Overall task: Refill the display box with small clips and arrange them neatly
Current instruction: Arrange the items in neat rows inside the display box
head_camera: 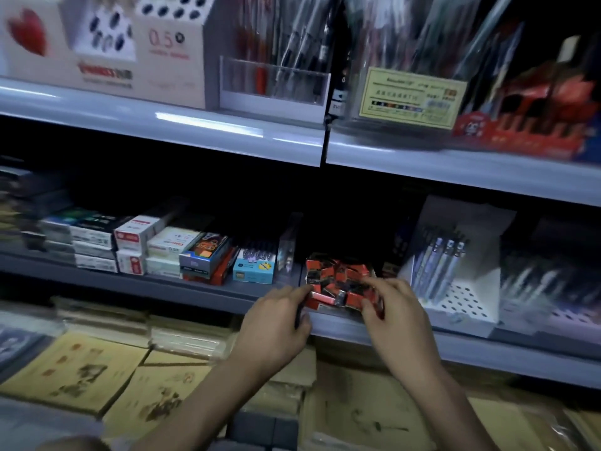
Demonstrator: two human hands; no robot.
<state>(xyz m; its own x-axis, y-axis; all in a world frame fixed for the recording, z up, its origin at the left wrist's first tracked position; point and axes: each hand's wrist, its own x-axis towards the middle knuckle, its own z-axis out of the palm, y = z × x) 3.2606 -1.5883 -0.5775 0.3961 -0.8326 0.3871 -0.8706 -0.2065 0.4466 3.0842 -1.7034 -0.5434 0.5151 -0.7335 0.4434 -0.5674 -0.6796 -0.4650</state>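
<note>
A red display box [320, 302] sits at the front edge of the middle shelf, heaped with several small red and black clips [340, 275]. My left hand [279, 317] grips the box's left front corner, fingers curled round its edge. On the other side, my right hand [393, 307] holds the right front corner, thumb on the front face and fingers over the rim. The whole view is blurred, so single clips are hard to make out.
Small stationery boxes [162, 252] stand left of the display box on the grey shelf [208, 291]. A white pen holder [455, 288] stands close on the right. Pen displays fill the upper shelf [227, 128]. Wrapped paper pads [97, 369] lie below.
</note>
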